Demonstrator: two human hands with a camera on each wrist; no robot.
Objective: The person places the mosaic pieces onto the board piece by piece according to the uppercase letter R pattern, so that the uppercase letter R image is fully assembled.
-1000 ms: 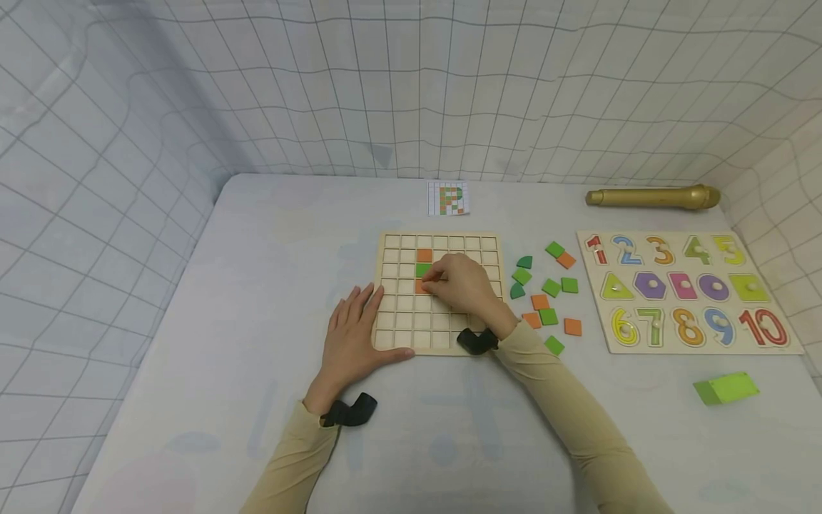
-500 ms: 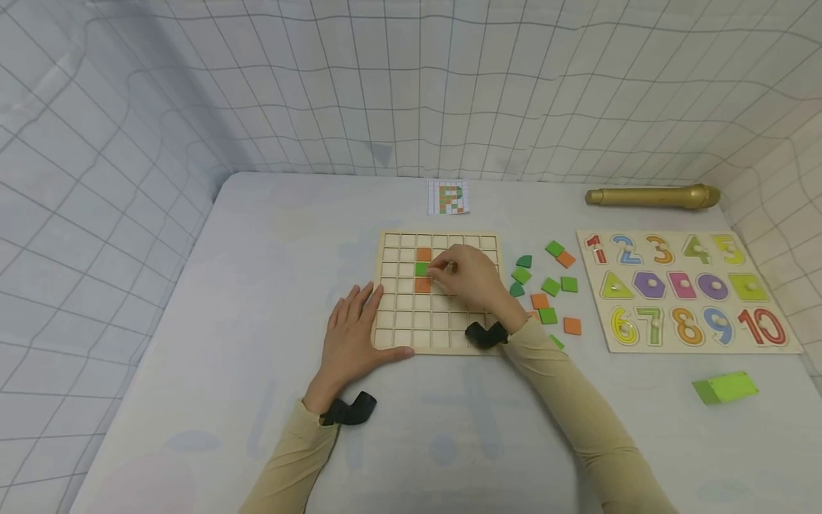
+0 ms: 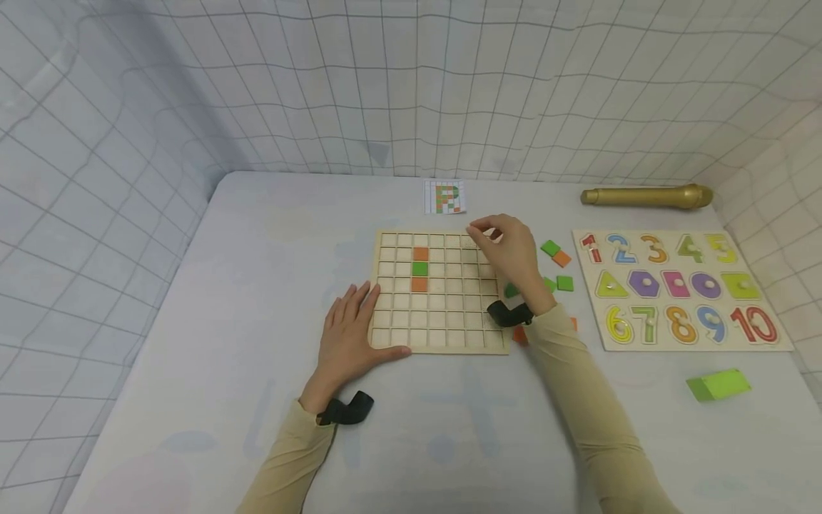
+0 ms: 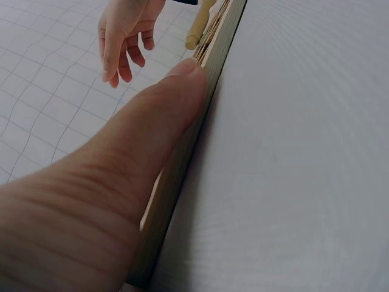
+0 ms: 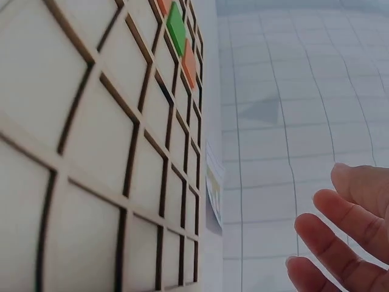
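A wooden grid board (image 3: 437, 320) lies on the table, with a column of an orange tile (image 3: 420, 254), a green tile (image 3: 420, 269) and a lower orange tile (image 3: 419, 285). My left hand (image 3: 347, 332) rests at the board's lower left corner, fingers spread along its left edge. In the left wrist view its thumb (image 4: 152, 112) lies along the front edge. My right hand (image 3: 511, 250) hovers above the board's upper right corner with loosely bent fingers. In the right wrist view these fingers (image 5: 340, 243) hold nothing.
Loose green tiles (image 3: 564, 283) and orange tiles (image 3: 561, 258) lie right of the board, partly behind the right arm. A pattern card (image 3: 444, 197) lies behind it. Farther right are a number puzzle (image 3: 681, 339), a gold microphone (image 3: 645, 197) and a green block (image 3: 719, 385).
My right hand has left the lower orange tile and moved up and right to the board's far corner. The three tiles stay in their cells. My left hand keeps its place.
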